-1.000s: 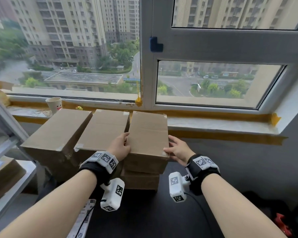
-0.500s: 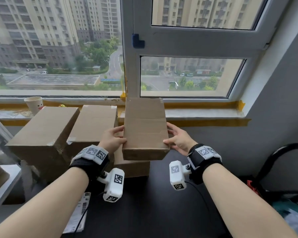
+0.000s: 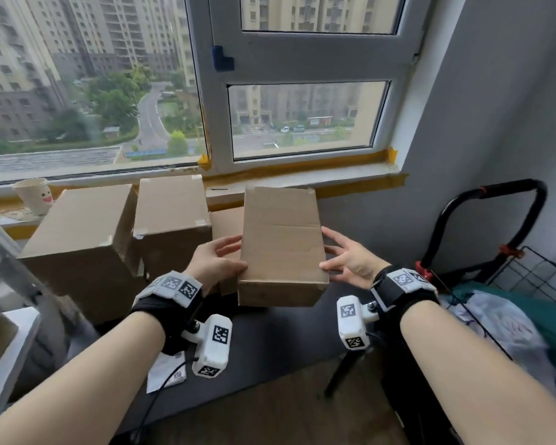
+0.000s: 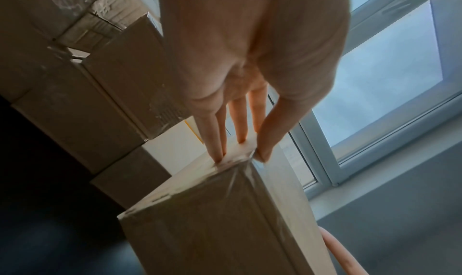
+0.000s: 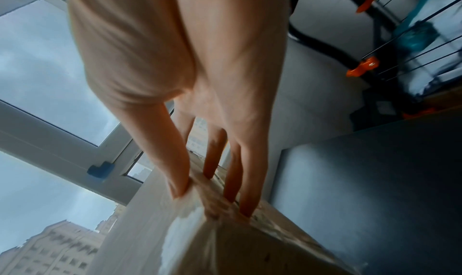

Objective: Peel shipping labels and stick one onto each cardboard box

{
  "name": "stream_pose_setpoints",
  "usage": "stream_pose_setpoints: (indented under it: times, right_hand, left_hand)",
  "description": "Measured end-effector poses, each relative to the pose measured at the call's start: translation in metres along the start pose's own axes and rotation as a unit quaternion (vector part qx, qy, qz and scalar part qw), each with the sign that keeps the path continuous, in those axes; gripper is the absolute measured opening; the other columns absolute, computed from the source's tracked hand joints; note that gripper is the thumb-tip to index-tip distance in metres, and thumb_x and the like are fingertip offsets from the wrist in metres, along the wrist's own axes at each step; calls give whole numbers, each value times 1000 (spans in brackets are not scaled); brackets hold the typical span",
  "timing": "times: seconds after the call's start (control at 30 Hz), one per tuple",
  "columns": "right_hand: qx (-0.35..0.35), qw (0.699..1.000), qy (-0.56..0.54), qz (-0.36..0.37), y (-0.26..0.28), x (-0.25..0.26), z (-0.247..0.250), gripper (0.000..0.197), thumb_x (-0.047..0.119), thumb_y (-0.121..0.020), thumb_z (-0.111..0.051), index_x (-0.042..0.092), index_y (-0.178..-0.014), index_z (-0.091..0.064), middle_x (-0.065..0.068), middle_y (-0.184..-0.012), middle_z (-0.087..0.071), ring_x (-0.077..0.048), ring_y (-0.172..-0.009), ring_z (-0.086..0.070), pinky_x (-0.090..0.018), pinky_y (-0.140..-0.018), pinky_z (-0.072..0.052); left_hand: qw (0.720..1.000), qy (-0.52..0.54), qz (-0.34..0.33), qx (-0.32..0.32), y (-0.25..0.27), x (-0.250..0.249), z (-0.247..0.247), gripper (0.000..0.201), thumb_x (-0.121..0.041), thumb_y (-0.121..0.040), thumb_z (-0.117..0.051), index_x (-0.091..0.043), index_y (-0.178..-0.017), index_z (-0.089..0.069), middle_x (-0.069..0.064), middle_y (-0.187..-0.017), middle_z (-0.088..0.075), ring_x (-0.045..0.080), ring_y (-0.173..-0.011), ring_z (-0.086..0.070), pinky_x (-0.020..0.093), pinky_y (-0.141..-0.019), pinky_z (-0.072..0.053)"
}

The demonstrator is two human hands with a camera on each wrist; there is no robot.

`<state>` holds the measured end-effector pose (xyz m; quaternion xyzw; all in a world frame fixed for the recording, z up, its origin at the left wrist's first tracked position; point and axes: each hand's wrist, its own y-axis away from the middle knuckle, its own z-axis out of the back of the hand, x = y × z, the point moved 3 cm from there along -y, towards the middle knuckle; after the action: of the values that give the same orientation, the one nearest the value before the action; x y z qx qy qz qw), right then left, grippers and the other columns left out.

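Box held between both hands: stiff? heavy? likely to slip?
Probably stiff: the cardboard box keeps flat faces and straight edges between the left hand and right hand. Likely light, since mostly fingertips carry it. Slip risk looks moderate: glossy tape wraps the near corner right at the grip.

The head camera looks forward and down from above both forearms, toward the window (image 3: 305,120) and dark table (image 3: 270,348). Each wrist camera sits close under its palm, aimed along the fingers and tilted upward. All three share the cardboard box (image 3: 281,245) and the window.
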<state>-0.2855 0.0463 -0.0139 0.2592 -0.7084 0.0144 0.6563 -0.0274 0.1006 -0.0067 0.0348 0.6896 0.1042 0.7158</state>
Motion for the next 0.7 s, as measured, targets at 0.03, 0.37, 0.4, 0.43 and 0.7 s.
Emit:
stream_pose_setpoints:
  times: [0.03, 0.37, 0.4, 0.43, 0.7]
  right_hand:
    - [-7, 1000, -1, -6, 7, -6, 0, 83, -23, -81, -47, 33, -141, -36, -5, -119, -57, -26, -103, -60, -33, -70, -60]
    - [-71, 995, 1, -65, 59, -70, 4, 82, -25, -79, -45, 27, -142, -37, -5, -111, -62, -22, -95, -62, -40, -77, -54]
    - [-72, 994, 4, -77, 61, -78, 5, 82, -25, -79, -46, 28, -141, -38, -4, -111, -62, -22, -94, -62, -41, -77, -53]
    - [-74, 993, 6, -89, 61, -86, 6, 82, -24, -78, -46, 29, -140, -39, -5, -111, -63, -22, -94, -62, -42, -79, -52]
    - [-83, 987, 26, -136, 28, -129, 8, 88, -29, -74, -44, 26, -142, -38, -13, -122, -61, -28, -103, -58, -44, -82, -51]
  left_hand:
    - [1000, 2, 5, 12, 4, 4, -2, 61, 14, -72, -67, -11, -127, -55, 10, -125, -60, 23, -99, -65, 36, -86, -53]
    - [994, 16, 55, 93, 37, 70, -18, 67, 12, -71, -71, -9, -132, -51, 15, -130, -58, 19, -99, -66, 27, -80, -58]
    - [993, 16, 63, 94, 40, 78, -19, 68, 12, -71, -71, -9, -132, -51, 14, -130, -58, 15, -95, -67, 24, -76, -58]
    - [993, 17, 71, 94, 42, 87, -21, 68, 12, -71, -71, -10, -132, -50, 13, -129, -58, 11, -91, -68, 21, -72, -58]
    - [990, 15, 132, 52, 32, 144, -28, 72, 21, -73, -62, -5, -137, -43, 13, -137, -52, 24, -129, -48, 36, -95, -47]
